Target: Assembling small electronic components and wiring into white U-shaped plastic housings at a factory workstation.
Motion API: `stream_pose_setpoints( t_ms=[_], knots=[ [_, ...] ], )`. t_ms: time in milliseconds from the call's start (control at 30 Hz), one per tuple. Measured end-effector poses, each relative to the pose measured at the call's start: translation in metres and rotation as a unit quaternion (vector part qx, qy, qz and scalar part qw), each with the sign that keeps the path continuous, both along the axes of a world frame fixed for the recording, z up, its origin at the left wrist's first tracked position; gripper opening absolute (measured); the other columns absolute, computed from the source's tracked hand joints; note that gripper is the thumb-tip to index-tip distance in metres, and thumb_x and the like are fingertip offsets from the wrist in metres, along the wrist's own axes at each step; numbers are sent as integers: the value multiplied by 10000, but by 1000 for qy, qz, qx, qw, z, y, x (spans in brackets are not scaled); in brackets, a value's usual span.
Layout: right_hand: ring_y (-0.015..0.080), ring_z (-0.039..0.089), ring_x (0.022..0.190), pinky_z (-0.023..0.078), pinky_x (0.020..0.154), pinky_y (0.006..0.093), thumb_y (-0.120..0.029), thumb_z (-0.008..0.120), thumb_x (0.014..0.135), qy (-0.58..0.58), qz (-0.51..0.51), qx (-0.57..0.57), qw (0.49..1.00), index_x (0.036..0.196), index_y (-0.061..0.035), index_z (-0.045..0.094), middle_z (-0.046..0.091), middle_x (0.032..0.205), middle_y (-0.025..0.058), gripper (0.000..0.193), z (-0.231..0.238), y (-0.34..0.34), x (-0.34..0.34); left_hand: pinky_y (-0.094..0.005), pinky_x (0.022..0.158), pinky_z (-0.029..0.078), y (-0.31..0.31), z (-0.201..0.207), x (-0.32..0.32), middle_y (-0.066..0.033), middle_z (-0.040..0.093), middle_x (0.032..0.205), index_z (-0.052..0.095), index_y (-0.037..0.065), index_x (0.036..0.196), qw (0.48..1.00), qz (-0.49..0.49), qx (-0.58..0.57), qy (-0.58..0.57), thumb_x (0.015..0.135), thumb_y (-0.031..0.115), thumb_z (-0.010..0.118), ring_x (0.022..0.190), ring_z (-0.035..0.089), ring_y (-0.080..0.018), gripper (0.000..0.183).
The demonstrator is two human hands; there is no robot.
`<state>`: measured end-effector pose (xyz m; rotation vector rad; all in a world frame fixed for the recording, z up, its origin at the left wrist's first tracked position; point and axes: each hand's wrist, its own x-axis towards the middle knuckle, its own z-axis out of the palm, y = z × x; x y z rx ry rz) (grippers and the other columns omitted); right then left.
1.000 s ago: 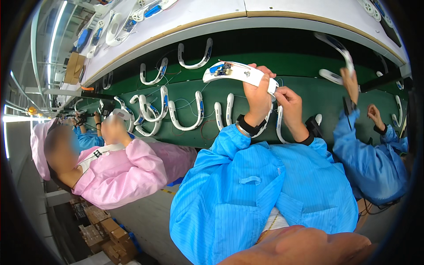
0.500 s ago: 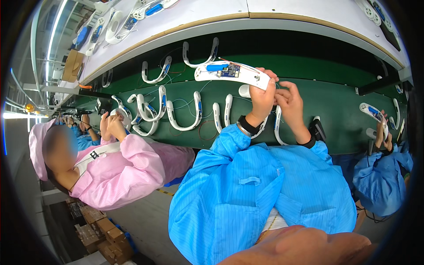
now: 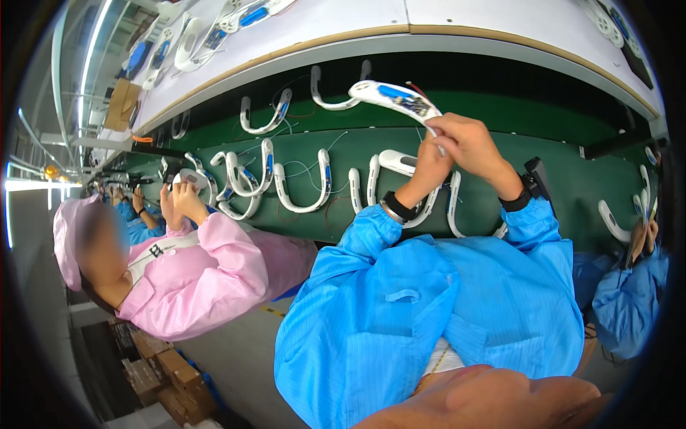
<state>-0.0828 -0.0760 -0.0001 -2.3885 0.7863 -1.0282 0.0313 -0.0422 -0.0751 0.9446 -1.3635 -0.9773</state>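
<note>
I hold up a curved white plastic housing point(image 3: 364, 91) above the bench, with a blue cell, a small circuit board and thin wires in it. My left hand point(image 3: 431, 169) is closed at the housing's near right end, its fingers partly hidden behind my right hand. My right hand point(image 3: 470, 146) pinches that same end from the right, fingers over the edge. Beneath my left wrist, another white curved housing point(image 3: 395, 162) lies on the green bench.
Several white U-shaped housings stand along the green bench point(image 3: 343, 143). A white shelf point(image 3: 343, 27) with parts runs above it. A co-worker in pink point(image 3: 207, 264) sits at my left; another in blue point(image 3: 629, 300) works at the right. A black object point(image 3: 539, 177) stands behind my right wrist.
The held housing has shifted right and tilted, its board now seen at a slant. My right hand has moved up onto its end. The right-hand co-worker's hands have lowered.
</note>
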Motion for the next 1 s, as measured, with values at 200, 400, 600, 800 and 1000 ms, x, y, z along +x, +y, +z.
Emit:
stream_pose_setpoints(
  t_ms=[200, 400, 600, 800, 1000],
  knots=[
    [53, 531, 651, 418, 545, 192, 11, 637, 788, -305, -132, 304, 893, 1008, -9, 600, 600, 789, 18, 224, -20, -31, -37, -280, 659, 495, -31, 1, -3, -83, 576, 884, 477, -11, 1092, 973, -178, 145, 2, 733, -46, 537, 756, 586, -137, 365],
    [128, 585, 724, 478, 640, 212, -110, 656, 861, -519, -267, 250, 772, 1100, 6, 564, 623, 893, 62, 281, -109, -107, -151, -420, 666, 497, -92, -61, -11, -202, 613, 807, 489, -10, 966, 937, -178, 83, -289, 695, -4, 566, 766, 627, -337, 281],
    [192, 625, 853, 559, 673, 308, -160, 687, 837, -398, -248, 521, 713, 1411, -33, 288, 585, 1062, 117, 711, -168, -102, -81, -562, 802, 447, -156, -112, -41, -162, 643, 861, 534, 33, 981, 846, -156, 55, -507, 701, 48, 608, 856, 641, -331, 290],
    [209, 646, 760, 581, 667, 302, -103, 651, 850, -375, -371, 491, 693, 1242, 7, 449, 619, 905, 109, 454, -279, -170, -151, -530, 836, 419, -202, -118, 25, -113, 640, 1031, 654, 140, 1000, 824, 38, 48, -563, 806, 183, 530, 999, 578, -323, 234],
    [217, 627, 818, 570, 671, 294, -136, 656, 849, -372, -444, 465, 669, 1227, -15, 471, 611, 971, 124, 438, -284, -195, -190, -462, 915, 431, -224, -225, 167, -144, 619, 1140, 637, 114, 1104, 773, 178, 128, -596, 876, 239, 497, 1102, 558, -336, 295]
  ],
)
